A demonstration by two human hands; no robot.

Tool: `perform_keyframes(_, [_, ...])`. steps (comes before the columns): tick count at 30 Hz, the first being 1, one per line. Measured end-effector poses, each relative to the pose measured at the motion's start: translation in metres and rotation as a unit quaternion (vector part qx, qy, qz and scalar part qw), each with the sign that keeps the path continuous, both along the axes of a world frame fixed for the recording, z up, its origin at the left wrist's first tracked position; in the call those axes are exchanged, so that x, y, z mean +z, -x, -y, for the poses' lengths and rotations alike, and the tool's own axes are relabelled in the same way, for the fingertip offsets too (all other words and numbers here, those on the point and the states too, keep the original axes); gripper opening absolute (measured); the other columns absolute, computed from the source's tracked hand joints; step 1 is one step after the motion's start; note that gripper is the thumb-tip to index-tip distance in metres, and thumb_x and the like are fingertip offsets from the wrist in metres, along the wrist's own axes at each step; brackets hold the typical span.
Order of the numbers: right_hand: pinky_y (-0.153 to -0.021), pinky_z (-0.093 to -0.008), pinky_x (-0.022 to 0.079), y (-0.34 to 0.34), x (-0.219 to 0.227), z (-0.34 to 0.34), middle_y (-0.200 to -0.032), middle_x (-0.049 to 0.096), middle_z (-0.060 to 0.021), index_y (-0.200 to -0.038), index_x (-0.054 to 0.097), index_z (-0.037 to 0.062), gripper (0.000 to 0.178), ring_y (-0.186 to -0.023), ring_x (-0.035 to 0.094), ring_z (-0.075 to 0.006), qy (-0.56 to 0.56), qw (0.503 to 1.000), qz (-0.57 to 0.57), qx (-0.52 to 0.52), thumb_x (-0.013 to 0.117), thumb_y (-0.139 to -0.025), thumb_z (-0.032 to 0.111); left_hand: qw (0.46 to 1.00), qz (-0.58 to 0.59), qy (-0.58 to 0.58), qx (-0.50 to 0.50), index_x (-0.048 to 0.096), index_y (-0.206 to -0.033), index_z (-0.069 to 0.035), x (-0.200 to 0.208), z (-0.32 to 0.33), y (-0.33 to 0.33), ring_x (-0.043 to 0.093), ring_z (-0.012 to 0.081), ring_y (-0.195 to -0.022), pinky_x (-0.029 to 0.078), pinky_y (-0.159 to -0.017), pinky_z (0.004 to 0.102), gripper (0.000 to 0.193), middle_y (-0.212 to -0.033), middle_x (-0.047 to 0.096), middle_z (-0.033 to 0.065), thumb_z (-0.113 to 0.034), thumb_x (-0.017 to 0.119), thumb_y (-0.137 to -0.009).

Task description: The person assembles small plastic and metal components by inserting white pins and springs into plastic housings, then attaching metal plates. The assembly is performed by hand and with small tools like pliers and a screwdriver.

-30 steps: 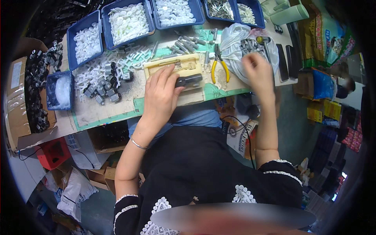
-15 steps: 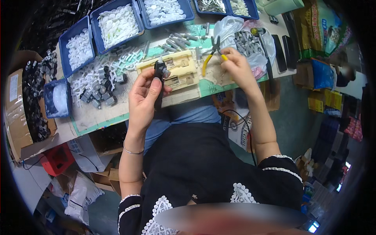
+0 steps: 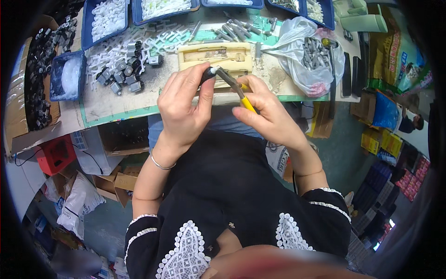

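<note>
My left hand (image 3: 183, 104) is closed around a black handheld part (image 3: 207, 77), whose white tip points to the right. Most of that part is hidden by my fingers. In my right hand (image 3: 269, 114) are pliers with yellow handles (image 3: 247, 103). Their metal jaws (image 3: 226, 76) reach to the white tip and appear to touch it; whether they grip it I cannot make out. Just beyond both hands lies a cream-coloured fixture (image 3: 186, 56) with shaped recesses, partly covered by my fingers.
Grey motor-like parts (image 3: 118, 74) and white pieces (image 3: 104, 58) are heaped at left. Blue bins (image 3: 124, 35) line the back. Metal cylinders (image 3: 237, 30) lie behind the fixture. A plastic bag of grey parts (image 3: 316, 53) sits at right, beside a screwdriver-like tool (image 3: 332, 79).
The pliers have come from the right side of the table to the white tip. My left hand has turned the black part from upright to pointing right. The view has shifted.
</note>
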State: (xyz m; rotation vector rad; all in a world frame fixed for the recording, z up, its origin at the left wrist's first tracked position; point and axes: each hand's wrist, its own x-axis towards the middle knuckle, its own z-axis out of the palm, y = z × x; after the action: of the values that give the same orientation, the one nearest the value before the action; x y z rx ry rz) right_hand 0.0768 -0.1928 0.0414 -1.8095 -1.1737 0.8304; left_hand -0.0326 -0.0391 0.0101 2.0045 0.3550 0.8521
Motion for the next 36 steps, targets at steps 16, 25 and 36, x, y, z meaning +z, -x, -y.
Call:
perform_keyframes(16, [-0.078, -0.0408, 0.042, -0.030, -0.005, 0.019, -0.098, 0.049, -0.0222, -0.072, 0.053, -0.0045, 0.027, -0.091, 0.051, -0.0368, 0.114, 0.973, 0.090, -0.180, 0.059, -0.084, 0.019, 0.751, -0.252, 0.406, -0.455, 0.066, -0.101, 0.003, -0.013, -0.069, 0.065, 0.060, 0.0119, -0.081, 0.048, -0.074, 0.0262, 0.023, -0.090, 0.068, 0.0090, -0.012, 0.065, -0.083])
perform_keyframes(25, [-0.077, -0.0405, 0.045, -0.071, 0.008, 0.005, -0.093, 0.056, -0.0183, -0.092, 0.060, -0.0020, 0.028, -0.088, 0.054, -0.0343, 0.203, 0.875, 0.419, -0.135, 0.064, -0.080, 0.023, 0.777, -0.569, 0.164, -0.213, 0.068, -0.101, -0.009, -0.098, -0.126, 0.182, 0.063, 0.0211, -0.079, 0.048, -0.072, 0.0336, 0.024, -0.088, 0.068, 0.0122, -0.012, 0.066, -0.078])
perform_keyframes(36, [-0.086, -0.0430, 0.046, -0.312, -0.014, -0.156, -0.105, 0.063, -0.0184, -0.107, 0.059, 0.0032, 0.038, -0.102, 0.059, -0.0338, 0.139, 0.869, 0.402, -0.254, 0.060, -0.076, 0.026, 0.796, -0.585, -0.158, -0.003, 0.064, -0.104, -0.014, -0.293, -0.121, 0.237, 0.052, 0.0334, -0.109, 0.043, -0.090, 0.0451, 0.029, -0.110, 0.060, 0.0137, -0.020, 0.062, -0.076])
